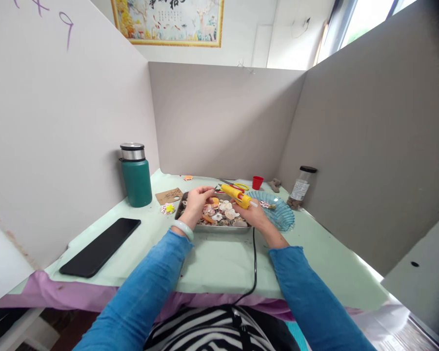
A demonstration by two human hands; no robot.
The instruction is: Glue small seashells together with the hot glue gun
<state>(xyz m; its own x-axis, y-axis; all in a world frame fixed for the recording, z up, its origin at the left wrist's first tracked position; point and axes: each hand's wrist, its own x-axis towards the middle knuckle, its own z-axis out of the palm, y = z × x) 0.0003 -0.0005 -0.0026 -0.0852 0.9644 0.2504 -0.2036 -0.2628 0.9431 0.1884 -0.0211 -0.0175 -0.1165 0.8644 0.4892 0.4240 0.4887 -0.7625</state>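
Note:
My right hand (pixel 249 211) is wrapped round a yellow hot glue gun (pixel 236 195), its nozzle pointing up and left, a white glue stick at its back end. A black cord (pixel 255 263) runs from it down over the table's front edge. My left hand (pixel 200 201), with a pale bangle at the wrist, has thumb and fingers pinched together close to the nozzle. Whatever sits in that pinch is too small to name. Both hands are above a metal tray (pixel 219 229) full of seashells (pixel 229 209), partly covering it.
A green bottle (pixel 136 178), a black phone (pixel 102 246) and a brown card (pixel 168 196) are on the left. Scissors (pixel 239 186) and a red cup (pixel 257 182) stand behind the tray. To the right are a blue glass plate (pixel 285 214) and a lidded jar (pixel 301 187). Grey panels (pixel 223 117) enclose the table.

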